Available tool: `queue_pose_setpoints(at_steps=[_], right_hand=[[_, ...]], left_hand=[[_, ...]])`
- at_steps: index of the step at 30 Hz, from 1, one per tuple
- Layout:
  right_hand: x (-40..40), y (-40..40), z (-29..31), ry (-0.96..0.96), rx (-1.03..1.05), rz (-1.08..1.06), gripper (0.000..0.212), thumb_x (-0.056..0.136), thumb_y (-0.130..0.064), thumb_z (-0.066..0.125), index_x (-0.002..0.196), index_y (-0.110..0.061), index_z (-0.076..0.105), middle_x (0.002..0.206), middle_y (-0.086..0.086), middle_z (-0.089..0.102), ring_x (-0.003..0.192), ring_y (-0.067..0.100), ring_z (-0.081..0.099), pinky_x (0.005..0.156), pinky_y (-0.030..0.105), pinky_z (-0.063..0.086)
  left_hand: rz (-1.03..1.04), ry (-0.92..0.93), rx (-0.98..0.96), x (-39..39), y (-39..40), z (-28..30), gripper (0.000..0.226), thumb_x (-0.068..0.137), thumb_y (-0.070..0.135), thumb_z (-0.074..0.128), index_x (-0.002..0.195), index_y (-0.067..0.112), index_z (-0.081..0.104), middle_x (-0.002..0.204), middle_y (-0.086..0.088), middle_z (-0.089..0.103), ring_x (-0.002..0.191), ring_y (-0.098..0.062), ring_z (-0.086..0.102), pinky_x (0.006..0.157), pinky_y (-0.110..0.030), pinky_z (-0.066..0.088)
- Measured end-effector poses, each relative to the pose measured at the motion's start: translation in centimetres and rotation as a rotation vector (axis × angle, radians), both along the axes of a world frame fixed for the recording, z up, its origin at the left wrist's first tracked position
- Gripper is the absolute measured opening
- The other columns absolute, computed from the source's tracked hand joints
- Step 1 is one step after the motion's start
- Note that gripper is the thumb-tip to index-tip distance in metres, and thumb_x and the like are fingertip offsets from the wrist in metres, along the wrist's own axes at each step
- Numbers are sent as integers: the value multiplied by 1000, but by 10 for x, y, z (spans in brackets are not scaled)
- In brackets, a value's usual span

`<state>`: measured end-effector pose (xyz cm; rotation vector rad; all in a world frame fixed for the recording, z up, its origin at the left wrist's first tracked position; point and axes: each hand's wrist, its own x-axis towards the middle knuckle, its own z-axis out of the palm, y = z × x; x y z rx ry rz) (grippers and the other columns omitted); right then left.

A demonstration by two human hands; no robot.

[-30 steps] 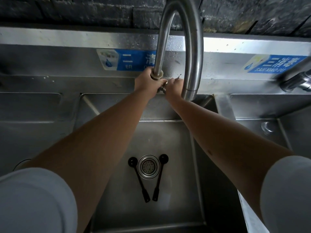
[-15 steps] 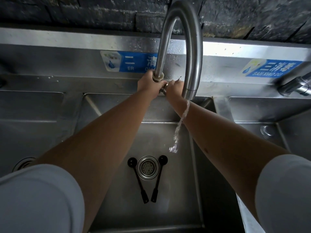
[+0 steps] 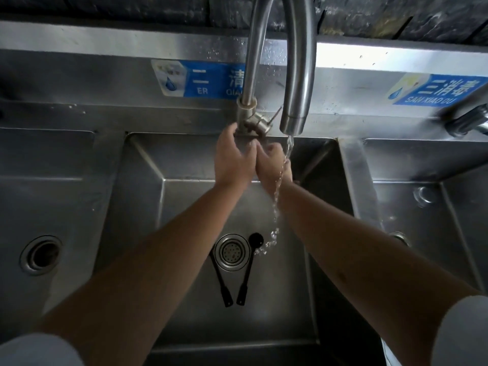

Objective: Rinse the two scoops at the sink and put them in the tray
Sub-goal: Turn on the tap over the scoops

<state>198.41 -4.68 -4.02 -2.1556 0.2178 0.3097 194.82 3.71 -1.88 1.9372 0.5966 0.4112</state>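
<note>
Two black long-handled scoops lie on the floor of the middle sink basin (image 3: 264, 326), either side of the round drain strainer (image 3: 231, 252). The left scoop (image 3: 220, 282) has its bowl hidden under my left forearm; the right scoop (image 3: 248, 268) shows its bowl by the drain. A tall curved steel faucet (image 3: 298, 83) runs water down past my right wrist to the basin floor near the right scoop. My left hand (image 3: 231, 159) and my right hand (image 3: 273, 162) hang just below the faucet base, fingers loosely curled, holding nothing. No tray is in view.
A left basin with an open drain hole (image 3: 41, 254) and a right basin (image 3: 422, 220) flank the middle one. A second tap (image 3: 467, 120) juts in at the right edge. Blue labels (image 3: 203, 79) are stuck on the steel backsplash.
Both hands have let go of the faucet valve and dropped below it. Water, absent one second ago, now streams steadily to the basin floor.
</note>
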Motion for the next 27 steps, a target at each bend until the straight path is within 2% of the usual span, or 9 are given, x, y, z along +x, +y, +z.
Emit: queue_pose_setpoints(at_steps=[2,5,8,11,14,16,18,21,27], right_hand=[[-37,-5,-21,81,91,15,59,73,-69,46,109,-23,56,84,-6,66,73,11,65,65,35,58],[-91,-17,-60,234,195,-43,31,88,-46,56,103,-20,63,89,0,70,80,16,69,74,45,60],[-128,-35,-95,318,25,-19,23,92,-37,52,104,-22,67,94,3,72,87,20,68,78,42,59],[-154,-54,-124,405,-75,-18,24,87,-32,50,101,-23,68,95,6,72,89,25,66,75,36,55],[-170,-67,-149,496,-101,-20,25,87,-26,51,104,-19,67,95,7,68,96,31,66,79,39,55],[-177,-70,-166,537,-132,36,26,87,-25,52,105,-14,67,95,9,67,99,32,65,73,34,48],[-180,-69,-180,570,-177,47,28,90,-26,53,111,-11,65,107,14,68,102,30,63,69,25,39],[-184,-65,-195,601,-184,42,26,91,-21,54,111,-8,64,113,16,67,104,30,63,69,23,36],[-190,-67,-194,601,-183,165,18,90,-16,54,95,-8,68,102,17,70,95,27,63,65,23,34]], left_hand=[[20,73,-76,-36,-15,-27,47,86,36,53,130,19,50,127,-1,60,115,-15,56,92,-21,38],[-11,225,-342,-83,-32,-72,30,88,39,47,111,22,56,105,2,67,98,-19,65,80,-28,51],[-86,453,-364,-119,-43,-112,34,86,46,46,104,23,62,96,2,71,88,-17,67,77,-34,54],[-142,581,-434,-140,-53,-142,25,86,32,58,97,11,66,85,-1,69,82,-19,64,68,-30,47],[-282,694,-370,-150,-56,-167,24,86,28,59,90,4,65,83,-10,67,80,-23,60,67,-33,40],[-328,760,-306,-157,-57,-183,25,88,30,55,87,6,62,83,-11,66,81,-25,60,63,-32,37],[-343,820,-279,-163,-59,-197,25,88,33,52,93,11,62,85,-5,64,85,-23,60,60,-29,37],[-341,863,-308,-167,-64,-212,29,91,25,48,107,9,65,99,-8,67,96,-25,61,70,-29,38],[-320,913,-350,-180,-63,-221,19,85,18,52,68,16,60,72,-16,59,72,-21,54,63,-30,35]])
